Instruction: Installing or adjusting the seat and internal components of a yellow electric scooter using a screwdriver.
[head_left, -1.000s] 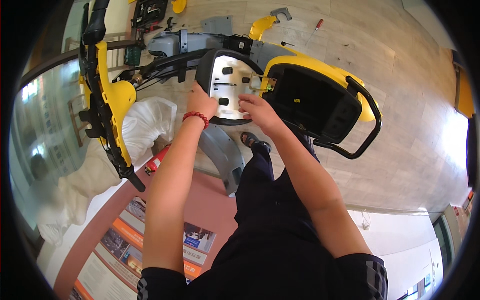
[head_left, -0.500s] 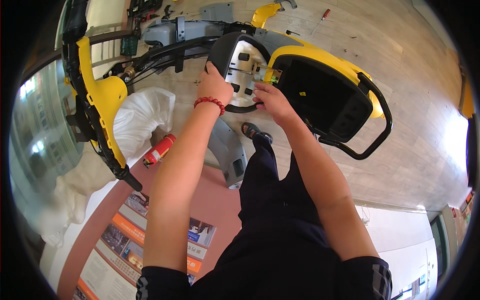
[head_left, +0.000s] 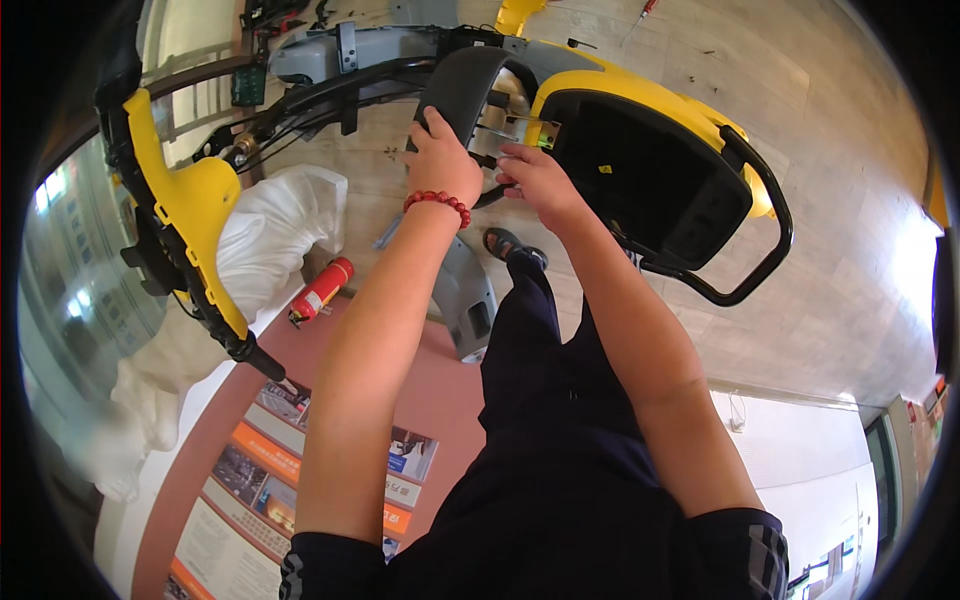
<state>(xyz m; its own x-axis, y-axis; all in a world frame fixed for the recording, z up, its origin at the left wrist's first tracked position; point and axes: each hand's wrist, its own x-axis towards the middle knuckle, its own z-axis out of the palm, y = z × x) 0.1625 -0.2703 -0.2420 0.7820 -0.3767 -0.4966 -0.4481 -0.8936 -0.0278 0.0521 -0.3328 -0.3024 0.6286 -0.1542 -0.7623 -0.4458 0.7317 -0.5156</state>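
A yellow scooter body lies ahead of me, with its black padded seat [head_left: 447, 92] tilted up beside the open black storage bin [head_left: 650, 190]. My left hand [head_left: 443, 160], with a red bead bracelet at the wrist, grips the seat's near side. My right hand [head_left: 540, 183] is close to the seat's lower edge, just below the metal hinge [head_left: 541, 133]. Its fingers are curled together, and whatever is between them is too small to make out. Only a narrow strip of the seat's pale underside [head_left: 517, 103] shows.
A black loop grab rail [head_left: 770, 265] rings the scooter's right end. Yellow handlebar parts [head_left: 190, 190] stand at left near a white cloth-like cover [head_left: 285, 220]. A red extinguisher [head_left: 322, 290] and a grey panel [head_left: 465, 295] lie near my feet. A red-handled screwdriver [head_left: 648, 10] is far off.
The seat has turned so that less of its underside shows. My left hand has turned with it, its fingers now higher on the padding. My right hand has shifted slightly up and left.
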